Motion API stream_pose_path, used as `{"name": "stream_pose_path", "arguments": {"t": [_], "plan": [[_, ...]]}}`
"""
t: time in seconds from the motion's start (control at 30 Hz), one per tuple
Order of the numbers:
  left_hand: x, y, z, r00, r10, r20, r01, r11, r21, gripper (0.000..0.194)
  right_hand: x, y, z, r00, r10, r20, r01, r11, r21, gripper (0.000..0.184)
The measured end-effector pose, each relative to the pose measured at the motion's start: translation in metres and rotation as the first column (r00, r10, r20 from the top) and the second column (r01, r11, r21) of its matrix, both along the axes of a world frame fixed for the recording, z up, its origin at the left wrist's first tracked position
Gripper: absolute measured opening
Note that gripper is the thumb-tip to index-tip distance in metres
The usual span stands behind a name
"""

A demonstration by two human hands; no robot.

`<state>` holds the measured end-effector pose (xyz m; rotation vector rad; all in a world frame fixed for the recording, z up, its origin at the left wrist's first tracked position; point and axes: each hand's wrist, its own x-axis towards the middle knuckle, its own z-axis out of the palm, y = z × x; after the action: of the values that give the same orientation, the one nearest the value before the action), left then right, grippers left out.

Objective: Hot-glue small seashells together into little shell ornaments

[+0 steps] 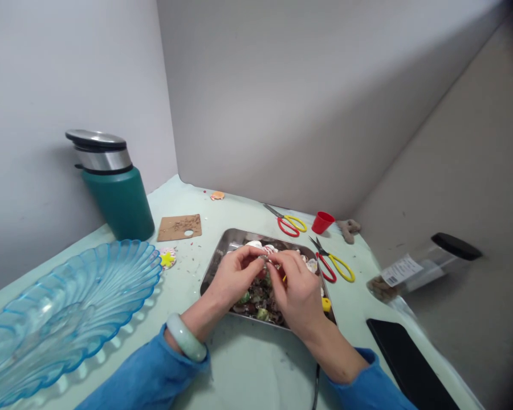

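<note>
Both my hands are over a steel tray [222, 250] filled with small shells and coloured bits. My left hand [235, 276], with a pale green bangle on its wrist, pinches a tiny object with its fingertips. My right hand [297, 290] meets it from the right, fingers curled and pinched on the same small piece [264, 259]. What the piece is I cannot make out. Both sleeves are blue.
A blue glass ribbed dish [64, 310] lies at the left, a green flask [113, 188] behind it. A cork square [179, 226], two pairs of red-and-yellow scissors [290, 222] [333, 263], a red cup [322, 222], a tipped clear jar [423, 265] and a black phone [410, 367] lie around.
</note>
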<state>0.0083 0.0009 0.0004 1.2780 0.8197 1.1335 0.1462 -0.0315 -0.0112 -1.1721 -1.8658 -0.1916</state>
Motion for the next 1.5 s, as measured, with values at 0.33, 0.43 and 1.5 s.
{"name": "stream_pose_path", "arguments": {"t": [0.33,0.43,1.5], "plan": [[-0.0001,-0.0003,-0.0035,0.997,0.007,-0.083,-0.001,0.997,0.073,0.014,-0.0003,0.0003,-0.0012,0.998,-0.032,0.054,0.031,0.999,0.020,0.011],[-0.0008,-0.0011,-0.0031,0.991,0.026,-0.132,-0.012,0.994,0.105,0.015,-0.0006,0.0009,-0.0005,0.997,-0.026,0.068,0.023,0.999,0.045,0.013],[-0.0007,-0.0006,-0.0001,0.999,0.030,-0.017,-0.030,0.999,-0.033,0.014,-0.0010,-0.0003,-0.0032,1.000,0.009,0.017,-0.009,1.000,0.013,0.011]]}}
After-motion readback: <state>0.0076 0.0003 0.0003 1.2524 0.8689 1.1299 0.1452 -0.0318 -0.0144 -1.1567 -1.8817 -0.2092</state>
